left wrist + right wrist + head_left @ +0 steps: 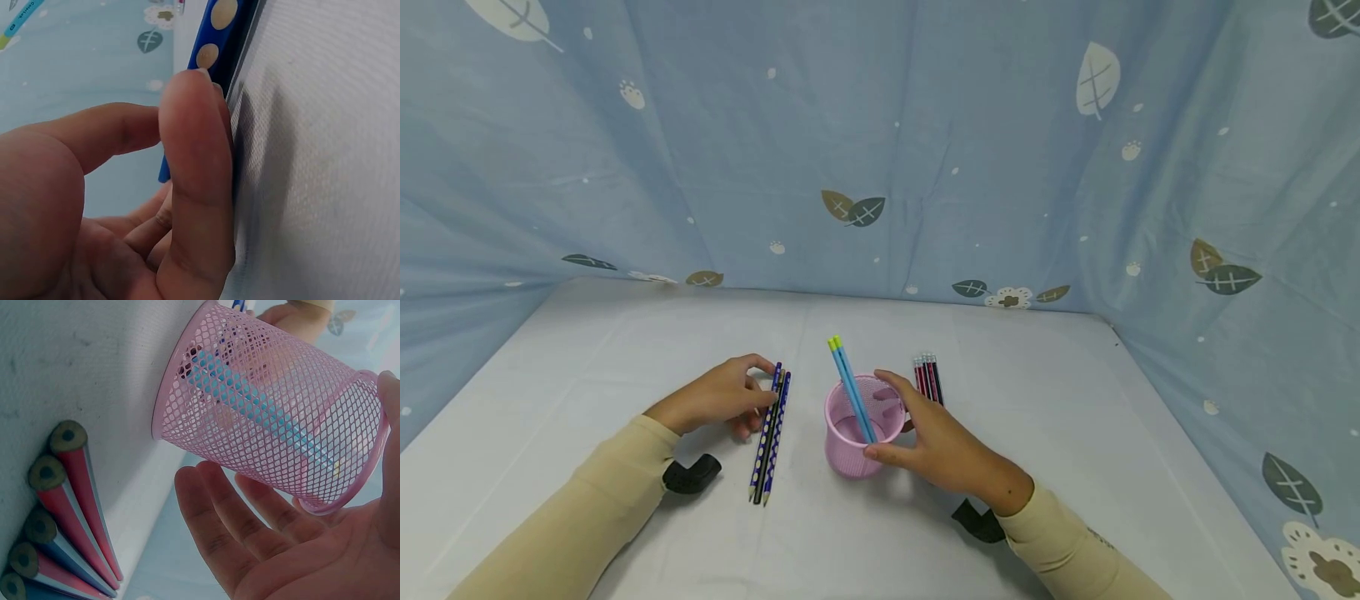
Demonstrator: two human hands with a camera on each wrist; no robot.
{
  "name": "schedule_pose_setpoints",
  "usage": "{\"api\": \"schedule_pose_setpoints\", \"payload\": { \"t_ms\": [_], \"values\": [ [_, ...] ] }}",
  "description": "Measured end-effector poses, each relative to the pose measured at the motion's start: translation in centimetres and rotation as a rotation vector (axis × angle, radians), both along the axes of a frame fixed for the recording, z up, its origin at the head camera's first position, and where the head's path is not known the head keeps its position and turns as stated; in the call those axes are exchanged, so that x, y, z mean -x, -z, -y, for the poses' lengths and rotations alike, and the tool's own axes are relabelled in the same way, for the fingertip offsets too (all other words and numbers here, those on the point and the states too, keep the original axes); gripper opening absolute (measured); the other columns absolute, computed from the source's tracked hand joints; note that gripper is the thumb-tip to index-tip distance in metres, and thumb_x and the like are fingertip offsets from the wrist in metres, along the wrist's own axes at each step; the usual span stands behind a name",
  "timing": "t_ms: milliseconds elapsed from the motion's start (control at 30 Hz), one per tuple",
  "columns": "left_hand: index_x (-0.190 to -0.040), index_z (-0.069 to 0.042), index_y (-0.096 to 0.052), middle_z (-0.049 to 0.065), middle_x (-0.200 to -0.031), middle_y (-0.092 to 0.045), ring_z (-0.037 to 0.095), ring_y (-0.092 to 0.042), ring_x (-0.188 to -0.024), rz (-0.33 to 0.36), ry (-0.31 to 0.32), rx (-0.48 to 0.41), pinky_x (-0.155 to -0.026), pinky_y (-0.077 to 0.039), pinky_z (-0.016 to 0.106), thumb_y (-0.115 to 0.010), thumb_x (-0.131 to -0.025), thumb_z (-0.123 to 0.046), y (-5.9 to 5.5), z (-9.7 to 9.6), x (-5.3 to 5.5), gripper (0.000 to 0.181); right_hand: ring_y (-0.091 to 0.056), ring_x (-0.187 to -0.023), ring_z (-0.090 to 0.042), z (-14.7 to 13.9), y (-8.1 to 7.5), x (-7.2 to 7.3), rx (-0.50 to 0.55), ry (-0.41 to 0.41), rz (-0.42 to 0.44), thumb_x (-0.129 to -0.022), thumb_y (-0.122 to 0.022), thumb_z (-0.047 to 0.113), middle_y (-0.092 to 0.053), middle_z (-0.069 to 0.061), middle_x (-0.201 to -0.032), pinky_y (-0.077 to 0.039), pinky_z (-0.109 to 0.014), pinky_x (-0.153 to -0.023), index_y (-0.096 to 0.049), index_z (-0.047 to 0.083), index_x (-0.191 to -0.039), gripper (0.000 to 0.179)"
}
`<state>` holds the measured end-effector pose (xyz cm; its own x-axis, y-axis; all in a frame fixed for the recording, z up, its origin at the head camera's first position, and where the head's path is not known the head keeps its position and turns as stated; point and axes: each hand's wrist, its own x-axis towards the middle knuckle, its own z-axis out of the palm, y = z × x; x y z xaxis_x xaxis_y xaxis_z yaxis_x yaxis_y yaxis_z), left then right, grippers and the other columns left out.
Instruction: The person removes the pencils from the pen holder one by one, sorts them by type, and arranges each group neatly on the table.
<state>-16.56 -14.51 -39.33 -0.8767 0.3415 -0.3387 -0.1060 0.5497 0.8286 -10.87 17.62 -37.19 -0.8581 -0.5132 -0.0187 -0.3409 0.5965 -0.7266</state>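
A pink mesh pen cup (848, 460) stands upright on the table, with two light blue pencils (853, 387) with yellow ends leaning inside. My right hand (951, 446) holds its rim, thumb at the near side and index finger at the far side; the other fingers (222, 537) extend beside the mesh. To the left, two dark blue pencils with pale spots (778, 439) and a black pencil (761, 471) lie side by side. Between thumb and fingers, my left hand (726, 396) pinches at the spotted pencils' upper part; how many it grips is hidden.
Several red and dark pencils (928, 379) lie in a row behind my right hand, partly covered by it. A white cloth (625, 350) covers the table. Blue leaf-patterned fabric (880, 150) hangs at the back and sides.
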Motion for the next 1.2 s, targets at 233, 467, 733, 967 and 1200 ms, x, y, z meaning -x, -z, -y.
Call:
{"api": "schedule_pose_setpoints", "payload": {
  "t_ms": [233,467,733,967,1200],
  "values": [
    [-0.143,-0.002,-0.037,0.013,-0.085,-0.064,0.017,-0.063,-0.056,-0.006,-0.022,0.025,-0.055,-0.057,0.034,-0.063,-0.097,-0.017,-0.4,-0.3,-0.3,0.055,-0.047,-0.139,-0.020,0.0,0.0,0.0,-0.001,-0.002,-0.004,-0.085,-0.076,0.051,-0.044,0.003,-0.151,-0.041,-0.053,-0.111,-0.021,0.037,-0.155,0.091],
    [-0.143,-0.002,-0.037,0.013,-0.087,-0.065,0.017,-0.064,-0.057,-0.024,-0.030,0.067,-0.055,-0.058,0.035,-0.066,-0.096,-0.019,-0.7,-0.7,-0.6,0.057,-0.047,-0.139,-0.021,0.1,0.0,0.0,-0.003,0.003,-0.004,-0.084,-0.076,0.051,-0.044,0.003,-0.151,-0.042,-0.054,-0.110,-0.022,0.034,-0.156,0.091],
    [-0.142,-0.004,-0.039,0.012,-0.088,-0.064,0.018,-0.064,-0.061,-0.040,-0.036,0.087,-0.057,-0.058,0.034,-0.069,-0.094,-0.021,-0.5,-0.5,-0.5,0.058,-0.047,-0.139,-0.022,0.0,0.0,0.0,-0.004,0.008,0.010,-0.084,-0.076,0.051,-0.043,0.002,-0.152,-0.042,-0.055,-0.110,-0.021,0.035,-0.156,0.091],
    [-0.135,-0.006,-0.048,0.011,-0.088,-0.066,0.018,-0.065,-0.055,-0.144,-0.032,0.114,-0.056,-0.057,0.034,-0.065,-0.096,-0.022,-0.8,-0.3,-0.1,0.046,-0.048,-0.138,-0.022,0.0,0.0,0.0,-0.004,-0.001,0.007,-0.085,-0.075,0.052,-0.044,0.002,-0.151,-0.042,-0.054,-0.110,-0.021,0.036,-0.155,0.090],
    [-0.128,-0.008,-0.057,0.012,-0.095,-0.067,0.020,-0.064,-0.060,-0.273,-0.053,0.116,-0.051,-0.053,0.034,-0.065,-0.097,-0.023,-1.4,-1.1,-0.3,0.035,-0.047,-0.139,-0.021,0.0,0.0,-0.1,-0.006,0.000,-0.001,-0.085,-0.075,0.052,-0.044,0.003,-0.151,-0.041,-0.055,-0.111,-0.021,0.036,-0.155,0.090]
  ]
}}
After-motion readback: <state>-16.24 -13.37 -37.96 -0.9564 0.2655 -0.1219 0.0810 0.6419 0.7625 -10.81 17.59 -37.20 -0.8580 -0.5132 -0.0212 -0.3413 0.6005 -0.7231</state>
